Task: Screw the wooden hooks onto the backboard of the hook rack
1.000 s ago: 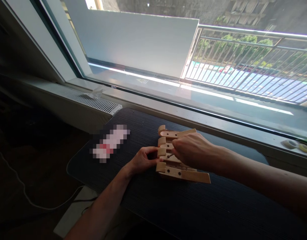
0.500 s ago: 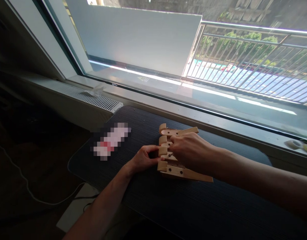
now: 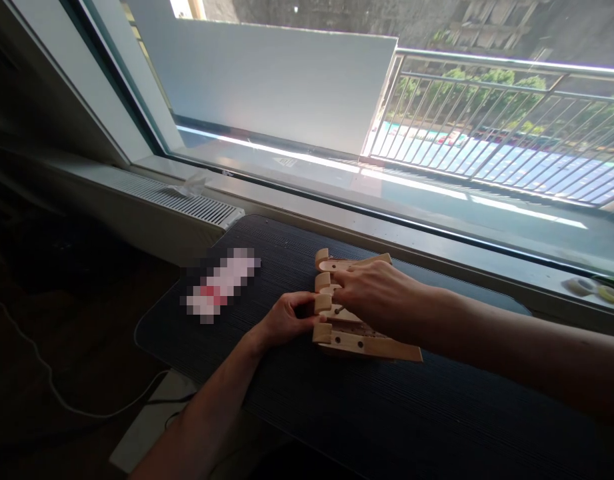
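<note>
A pale wooden slatted piece [image 3: 391,349] lies on the dark table. It has several rounded blocks along its left end, dark round holes or screw heads, and slats that taper to the right. My left hand [image 3: 284,319] is closed at that left end, thumb and fingers either side of one rounded block. From the right, my right hand [image 3: 371,293] reaches over the middle slats with its fingers curled down and closed. Whatever its fingertips hold is hidden. A small dark peg or screw [image 3: 338,310] stands out just below them.
A blurred-out pink and white item [image 3: 231,273] lies on the left of the black table [image 3: 297,400]. Behind are a window sill and a vent grille [image 3: 207,209] with crumpled clear plastic [image 3: 191,185]. Rolls of tape [image 3: 581,287] sit on the sill at right. A white cable [image 3: 51,380] hangs at left.
The whole view has shifted slightly. My right hand has turned a little over the wooden slats, its fingertips staying near the same spot. My left hand keeps its hold.
</note>
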A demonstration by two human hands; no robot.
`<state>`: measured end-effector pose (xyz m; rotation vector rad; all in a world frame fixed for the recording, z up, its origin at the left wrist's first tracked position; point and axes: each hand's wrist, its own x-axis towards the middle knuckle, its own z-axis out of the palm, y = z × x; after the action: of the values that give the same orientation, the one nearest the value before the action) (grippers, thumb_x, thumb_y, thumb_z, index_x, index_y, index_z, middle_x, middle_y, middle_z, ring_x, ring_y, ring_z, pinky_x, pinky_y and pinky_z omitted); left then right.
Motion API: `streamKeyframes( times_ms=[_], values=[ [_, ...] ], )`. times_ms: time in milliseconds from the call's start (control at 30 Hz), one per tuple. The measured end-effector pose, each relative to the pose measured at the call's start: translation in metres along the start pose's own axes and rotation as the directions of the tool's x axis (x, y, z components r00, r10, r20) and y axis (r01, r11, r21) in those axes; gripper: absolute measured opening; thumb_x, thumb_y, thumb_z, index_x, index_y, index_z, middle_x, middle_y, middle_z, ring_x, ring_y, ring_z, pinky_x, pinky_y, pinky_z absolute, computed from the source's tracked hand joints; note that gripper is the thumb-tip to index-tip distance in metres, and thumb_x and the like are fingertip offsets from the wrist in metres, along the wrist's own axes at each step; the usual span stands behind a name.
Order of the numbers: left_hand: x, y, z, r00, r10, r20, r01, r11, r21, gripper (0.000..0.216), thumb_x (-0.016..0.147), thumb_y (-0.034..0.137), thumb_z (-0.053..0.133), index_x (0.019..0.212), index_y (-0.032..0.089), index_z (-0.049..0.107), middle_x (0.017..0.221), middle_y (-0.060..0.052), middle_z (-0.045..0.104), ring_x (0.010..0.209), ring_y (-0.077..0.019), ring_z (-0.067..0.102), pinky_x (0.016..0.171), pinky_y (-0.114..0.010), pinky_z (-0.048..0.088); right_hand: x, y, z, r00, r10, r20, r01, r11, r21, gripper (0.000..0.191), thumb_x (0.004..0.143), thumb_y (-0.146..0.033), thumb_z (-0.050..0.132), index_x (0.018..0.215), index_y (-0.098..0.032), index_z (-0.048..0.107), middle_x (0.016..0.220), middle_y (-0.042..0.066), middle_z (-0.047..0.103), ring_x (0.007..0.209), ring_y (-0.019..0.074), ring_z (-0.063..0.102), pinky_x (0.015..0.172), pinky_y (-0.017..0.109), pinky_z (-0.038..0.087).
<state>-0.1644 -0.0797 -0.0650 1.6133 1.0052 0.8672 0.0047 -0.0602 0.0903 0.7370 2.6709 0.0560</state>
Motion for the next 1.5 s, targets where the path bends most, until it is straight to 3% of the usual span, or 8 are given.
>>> streamKeyframes(
  times_ms=[300, 500, 633, 900, 1000, 1100, 1300, 1500],
  values=[
    [0.001, -0.001, 0.001, 1.0, -0.001, 0.007, 0.001, 1.0, 0.008, 0.028, 0.077, 0.029, 0.065, 0.099, 0.013, 0.068, 0.092, -0.004, 0.069, 0.084, -0.0178, 0.062, 0.073, -0.026, 0.05, 0.001, -0.003, 0.001, 0.967, 0.205, 0.15, -0.217, 0.974, 0.068, 0.018, 0.083, -0.015, 0.052, 0.072, -0.011, 0.065, 0.07, 0.01, 0.065, 0.062, 0.0187, 0.061, 0.052, 0.026, 0.037],
    [-0.001, -0.001, 0.001, 1.0, 0.002, -0.015, -0.001, 1.0, 0.017, 0.03, 0.076, 0.03, 0.066, 0.1, 0.013, 0.067, 0.092, -0.004, 0.069, 0.083, -0.0178, 0.062, 0.073, -0.026, 0.05, -0.002, -0.009, -0.009, 0.989, 0.097, 0.112, -0.099, 0.995, 0.006, 0.017, 0.08, -0.008, 0.052, 0.09, -0.012, 0.065, 0.087, 0.012, 0.067, 0.079, 0.022, 0.062, 0.058, 0.027, 0.04],
    [0.0, -0.001, 0.001, 1.0, -0.002, -0.012, 0.002, 1.0, 0.004, 0.029, 0.076, 0.029, 0.066, 0.1, 0.013, 0.067, 0.094, -0.004, 0.07, 0.085, -0.0179, 0.062, 0.075, -0.026, 0.05, 0.001, -0.006, -0.003, 0.993, 0.031, 0.111, -0.03, 1.0, -0.009, 0.019, 0.081, -0.006, 0.049, 0.083, -0.012, 0.067, 0.089, 0.012, 0.067, 0.077, 0.0232, 0.063, 0.054, 0.028, 0.038],
    [0.001, -0.005, 0.001, 1.0, -0.008, -0.005, 0.008, 1.0, 0.027, 0.032, 0.076, 0.032, 0.066, 0.101, 0.013, 0.068, 0.093, -0.005, 0.069, 0.085, -0.0185, 0.062, 0.074, -0.027, 0.05, 0.003, 0.002, 0.008, 0.96, 0.23, 0.163, -0.24, 0.97, 0.042, 0.025, 0.087, -0.021, 0.048, 0.075, -0.011, 0.068, 0.074, 0.011, 0.068, 0.065, 0.0214, 0.063, 0.053, 0.028, 0.039],
    [0.0, -0.006, 0.001, 1.0, -0.02, -0.011, 0.02, 0.999, 0.028, 0.031, 0.076, 0.032, 0.066, 0.101, 0.013, 0.067, 0.093, -0.005, 0.069, 0.084, -0.0179, 0.062, 0.073, -0.026, 0.05, 0.0, 0.0, 0.002, 0.968, 0.19, 0.164, -0.197, 0.98, 0.029, 0.018, 0.083, -0.027, 0.056, 0.085, -0.013, 0.068, 0.078, 0.01, 0.067, 0.071, 0.0229, 0.064, 0.055, 0.029, 0.04],
    [0.0, -0.005, 0.001, 1.0, -0.021, -0.013, 0.021, 0.999, 0.037, 0.029, 0.076, 0.03, 0.066, 0.098, 0.012, 0.068, 0.091, -0.004, 0.069, 0.083, -0.0178, 0.062, 0.073, -0.025, 0.049, -0.003, -0.004, -0.001, 0.976, 0.139, 0.165, -0.14, 0.99, -0.003, 0.021, 0.075, -0.013, 0.062, 0.095, -0.012, 0.065, 0.086, 0.011, 0.067, 0.074, 0.0231, 0.064, 0.055, 0.029, 0.041],
    [0.002, -0.002, 0.001, 1.0, -0.007, -0.014, 0.007, 1.0, 0.018, 0.028, 0.076, 0.031, 0.067, 0.097, 0.013, 0.068, 0.09, -0.003, 0.069, 0.081, -0.0166, 0.061, 0.071, -0.024, 0.049, 0.004, -0.006, 0.009, 0.996, 0.044, 0.075, -0.045, 0.999, 0.008, 0.019, 0.079, -0.004, 0.05, 0.082, -0.012, 0.067, 0.085, 0.012, 0.067, 0.072, 0.0219, 0.063, 0.055, 0.029, 0.04],
    [0.001, -0.004, 0.002, 1.0, 0.006, -0.013, -0.006, 1.0, -0.003, 0.029, 0.076, 0.029, 0.067, 0.101, 0.014, 0.067, 0.097, -0.005, 0.069, 0.089, -0.019, 0.062, 0.079, -0.028, 0.05, 0.017, 0.008, 0.009, 0.941, 0.322, 0.1, -0.331, 0.94, 0.084, 0.026, 0.089, -0.023, 0.046, 0.078, -0.012, 0.068, 0.075, 0.011, 0.068, 0.065, 0.0185, 0.061, 0.052, 0.026, 0.035]
  ],
)
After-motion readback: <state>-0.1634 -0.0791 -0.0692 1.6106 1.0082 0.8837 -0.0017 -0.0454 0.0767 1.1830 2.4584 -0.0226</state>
